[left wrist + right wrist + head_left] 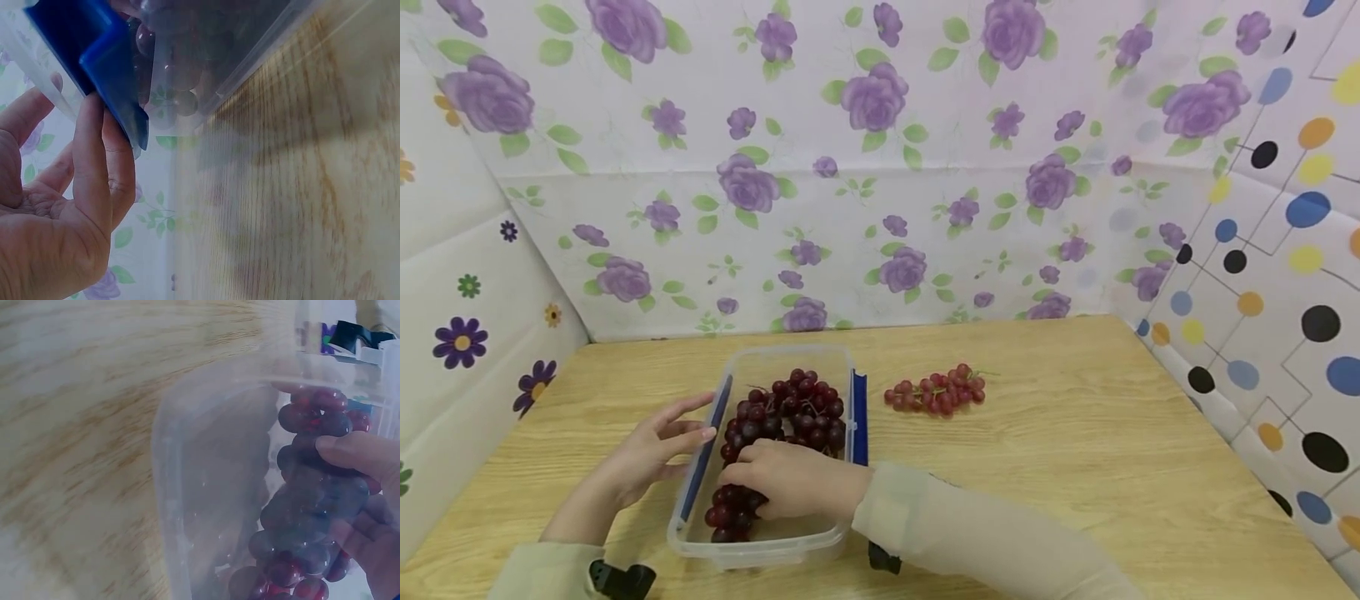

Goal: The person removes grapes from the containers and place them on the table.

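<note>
Left grip [653,454]: loose, touching flap [705,450]
Right grip [790,479]: holding dark grapes [767,422] in box [775,552]
Grapes: apparently being arranged; next, likely gentle release

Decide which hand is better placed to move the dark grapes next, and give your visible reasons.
Probably the right hand: it reaches inside the clear container, gripping the dark grapes. The left hand is outside, touching a blue flap on the container's side.
</note>
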A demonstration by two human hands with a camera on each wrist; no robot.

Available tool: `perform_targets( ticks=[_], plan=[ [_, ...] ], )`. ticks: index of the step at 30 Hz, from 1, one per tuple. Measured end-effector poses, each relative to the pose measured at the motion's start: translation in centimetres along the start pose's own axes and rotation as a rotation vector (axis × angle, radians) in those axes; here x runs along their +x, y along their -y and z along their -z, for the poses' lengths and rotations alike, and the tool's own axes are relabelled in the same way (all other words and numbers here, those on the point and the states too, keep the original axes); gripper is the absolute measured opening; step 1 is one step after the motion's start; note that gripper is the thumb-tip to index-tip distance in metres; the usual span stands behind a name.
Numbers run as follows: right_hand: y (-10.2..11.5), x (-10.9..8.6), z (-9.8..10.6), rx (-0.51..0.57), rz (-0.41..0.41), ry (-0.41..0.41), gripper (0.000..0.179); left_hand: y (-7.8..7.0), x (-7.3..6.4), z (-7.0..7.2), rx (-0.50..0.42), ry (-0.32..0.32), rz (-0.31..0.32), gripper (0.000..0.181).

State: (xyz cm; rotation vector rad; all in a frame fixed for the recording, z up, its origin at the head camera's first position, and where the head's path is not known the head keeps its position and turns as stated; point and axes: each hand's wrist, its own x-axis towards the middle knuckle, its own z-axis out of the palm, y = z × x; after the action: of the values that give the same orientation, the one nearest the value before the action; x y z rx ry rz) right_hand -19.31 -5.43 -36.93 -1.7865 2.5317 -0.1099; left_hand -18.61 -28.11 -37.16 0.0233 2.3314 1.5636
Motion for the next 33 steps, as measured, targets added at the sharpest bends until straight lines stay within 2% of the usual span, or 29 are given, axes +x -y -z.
perform_targets(
  ticks=[6,15,23,33],
  plan=[
    [0.03,-0.13,0.45,0.090,-0.009,-0.009,0.049,-0.07,-0.16,0.14,0.001,-0.004,0.006,0.066],
    [-0.21,-0.13,0.32,0.174,-0.065,-0.018,0.050,-0.03,-0.16,0.17,0.000,0.003,-0.002,0.066],
    [-0.76,-0.01,0.28,0.320,-0.127,-0.022,0.054,0.01,0.06,-0.03,-0.020,0.003,0.009,0.067],
    [-0.92,-0.01,0.90,0.431,-0.152,-0.076,0.053,0.08,-0.01,0.03,-0.028,-0.007,0.010,0.067]
  ],
)
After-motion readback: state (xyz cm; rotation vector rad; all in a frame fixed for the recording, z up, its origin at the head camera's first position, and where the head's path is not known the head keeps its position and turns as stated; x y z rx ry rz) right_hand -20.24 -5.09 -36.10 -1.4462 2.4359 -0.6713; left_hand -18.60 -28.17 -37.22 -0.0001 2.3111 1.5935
